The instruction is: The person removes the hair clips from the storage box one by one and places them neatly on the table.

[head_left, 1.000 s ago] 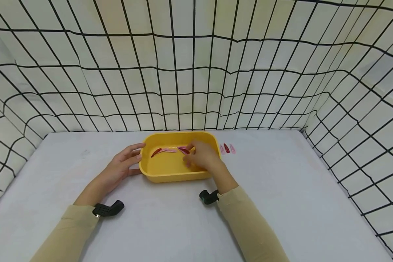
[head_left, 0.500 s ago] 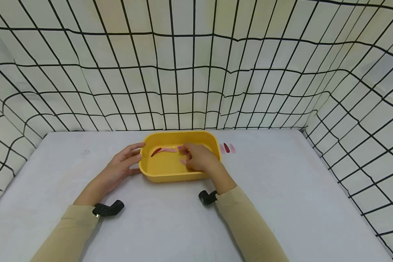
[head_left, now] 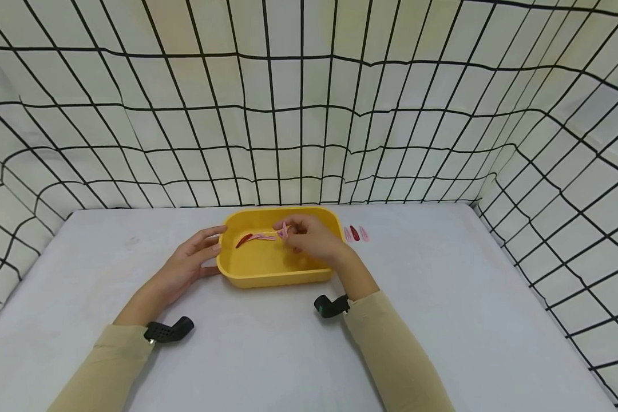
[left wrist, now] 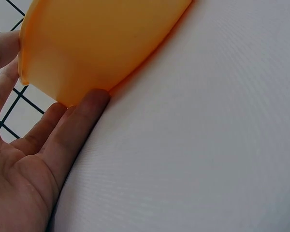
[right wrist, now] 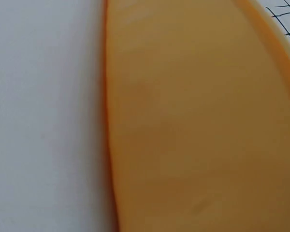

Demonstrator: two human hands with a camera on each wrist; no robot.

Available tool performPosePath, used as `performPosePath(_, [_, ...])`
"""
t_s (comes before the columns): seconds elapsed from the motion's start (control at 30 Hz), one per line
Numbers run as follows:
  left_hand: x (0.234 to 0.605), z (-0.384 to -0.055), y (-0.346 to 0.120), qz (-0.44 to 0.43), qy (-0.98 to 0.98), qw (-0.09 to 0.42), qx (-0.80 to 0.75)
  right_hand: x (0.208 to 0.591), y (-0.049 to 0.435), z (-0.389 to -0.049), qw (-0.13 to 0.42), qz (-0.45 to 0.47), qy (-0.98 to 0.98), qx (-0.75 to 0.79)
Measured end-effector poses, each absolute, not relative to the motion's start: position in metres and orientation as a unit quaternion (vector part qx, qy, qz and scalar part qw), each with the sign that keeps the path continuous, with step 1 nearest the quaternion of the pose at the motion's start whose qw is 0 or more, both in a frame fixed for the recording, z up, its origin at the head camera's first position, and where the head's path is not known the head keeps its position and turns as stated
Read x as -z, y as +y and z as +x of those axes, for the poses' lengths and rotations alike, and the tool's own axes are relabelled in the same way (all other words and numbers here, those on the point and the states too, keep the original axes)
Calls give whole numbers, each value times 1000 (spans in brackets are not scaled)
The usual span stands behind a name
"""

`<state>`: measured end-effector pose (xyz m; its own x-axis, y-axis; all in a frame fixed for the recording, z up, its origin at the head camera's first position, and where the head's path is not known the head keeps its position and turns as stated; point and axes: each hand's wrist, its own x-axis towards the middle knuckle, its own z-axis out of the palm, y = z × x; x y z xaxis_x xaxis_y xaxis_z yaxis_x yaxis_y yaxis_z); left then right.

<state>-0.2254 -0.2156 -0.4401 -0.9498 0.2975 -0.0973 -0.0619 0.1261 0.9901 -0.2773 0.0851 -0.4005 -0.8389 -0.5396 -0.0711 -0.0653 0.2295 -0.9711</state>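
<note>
A yellow plastic tray (head_left: 275,280) stands on the white table. My left hand (head_left: 185,263) rests its fairly straight fingers against the tray's left end; the left wrist view shows the fingertips (left wrist: 97,96) touching its outer wall. Inside the tray, my right hand (head_left: 316,237) pinches a pink snap hair clip (head_left: 284,230) between thumb and fingers, raised above the tray floor. To its left, a red hair clip (head_left: 243,240) and pink hair clips (head_left: 264,237) lie in a line. In the right wrist view only the tray's side (right wrist: 193,121) shows, not the hand.
Right of the tray, a pink clip (head_left: 347,233), a red clip (head_left: 355,233) and another pink clip (head_left: 364,234) lie side by side on the table (head_left: 247,349). A black wire grid (head_left: 301,149) encloses the back and sides.
My right hand has gone down to the tray floor and come back up slightly, now with a pink hair clip showing at its fingertips. My left hand has stayed on the tray.
</note>
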Motion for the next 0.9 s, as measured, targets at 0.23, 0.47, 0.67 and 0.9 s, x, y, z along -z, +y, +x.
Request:
performPosePath(0.23, [441, -224, -215, 80, 739, 134, -655, 393, 87, -278, 209, -200, 721, 630])
performPosePath(0.47, [441, -225, -215, 89, 735, 137, -658, 386, 89, -277, 196, -191, 717, 641])
performPosePath(0.67, [441, -225, -215, 88, 737, 135, -656, 383, 93, -275, 188, -207, 716, 640])
performPosePath(0.9, [441, -226, -214, 86, 737, 137, -657, 381, 96, -276, 175, -218, 705, 652])
